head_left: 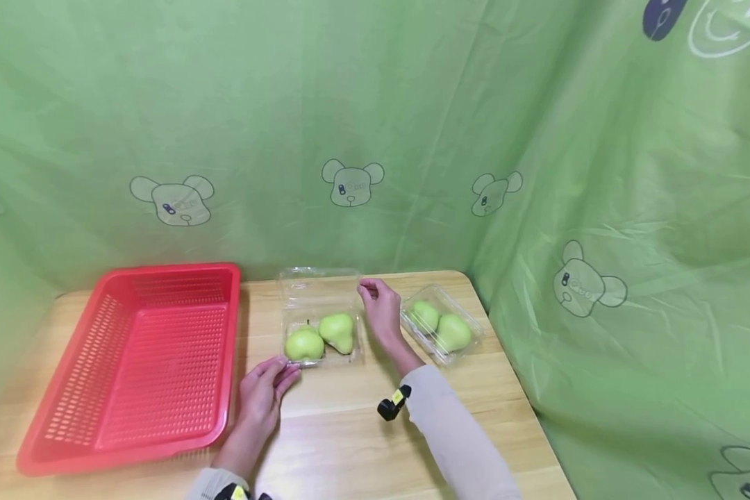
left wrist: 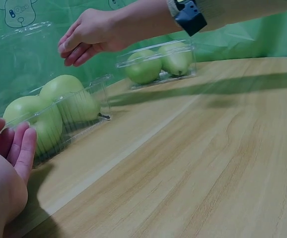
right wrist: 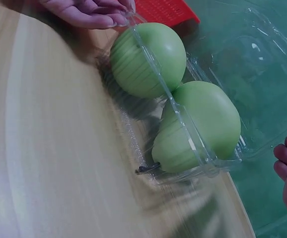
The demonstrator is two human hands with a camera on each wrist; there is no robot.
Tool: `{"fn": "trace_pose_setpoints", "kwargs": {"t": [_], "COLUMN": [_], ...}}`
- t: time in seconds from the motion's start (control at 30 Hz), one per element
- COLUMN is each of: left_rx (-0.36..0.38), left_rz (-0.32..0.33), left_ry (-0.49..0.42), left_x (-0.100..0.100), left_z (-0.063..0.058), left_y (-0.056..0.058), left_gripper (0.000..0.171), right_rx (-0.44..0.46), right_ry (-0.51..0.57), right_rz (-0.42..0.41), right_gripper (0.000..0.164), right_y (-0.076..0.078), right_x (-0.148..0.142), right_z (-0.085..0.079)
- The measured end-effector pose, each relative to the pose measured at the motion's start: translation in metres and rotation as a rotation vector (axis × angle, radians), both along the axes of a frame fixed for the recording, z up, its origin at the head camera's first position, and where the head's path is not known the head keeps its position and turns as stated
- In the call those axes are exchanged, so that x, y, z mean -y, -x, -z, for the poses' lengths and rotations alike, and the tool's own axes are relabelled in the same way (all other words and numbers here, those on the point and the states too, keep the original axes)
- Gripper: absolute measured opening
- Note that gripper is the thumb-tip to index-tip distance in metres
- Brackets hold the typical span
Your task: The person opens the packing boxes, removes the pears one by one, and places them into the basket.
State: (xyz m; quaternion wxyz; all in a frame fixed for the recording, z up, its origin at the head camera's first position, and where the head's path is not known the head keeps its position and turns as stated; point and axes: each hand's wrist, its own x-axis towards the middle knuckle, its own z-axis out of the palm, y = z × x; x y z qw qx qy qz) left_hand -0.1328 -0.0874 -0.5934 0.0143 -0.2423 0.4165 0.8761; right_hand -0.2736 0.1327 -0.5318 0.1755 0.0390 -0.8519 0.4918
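A clear plastic clamshell container sits on the table with its lid raised at the back. Inside lie a round green fruit and a green pear, side by side. My left hand pinches the container's front left corner between thumb and fingers. At the lid's right edge, my right hand has its thumb and fingertips together, gripping that edge. Right of this hand stands a second clear container, its lid down over two green fruits.
A large red plastic basket with perforated walls occupies the left side of the wooden table. Green curtains printed with bear faces hang close behind the table and along its right edge.
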Motion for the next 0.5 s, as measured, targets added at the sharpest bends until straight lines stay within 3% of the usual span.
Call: {"fn": "trace_pose_setpoints", "kwargs": {"t": [0.2,0.5], "left_rx": [0.01,0.001], "left_rz": [0.01,0.012], "left_ry": [0.007,0.008], "left_x": [0.0,0.0], "left_z": [-0.002,-0.003], "left_y": [-0.002,-0.003], "left_gripper": [0.015,0.015], "right_rx": [0.029,0.067], "right_ry": [-0.04,-0.01], "right_rz": [0.031,0.01], "right_gripper": [0.018,0.02], "right_y": [0.007,0.014], "right_x": [0.001,0.004], "right_z": [0.002,0.006]}}
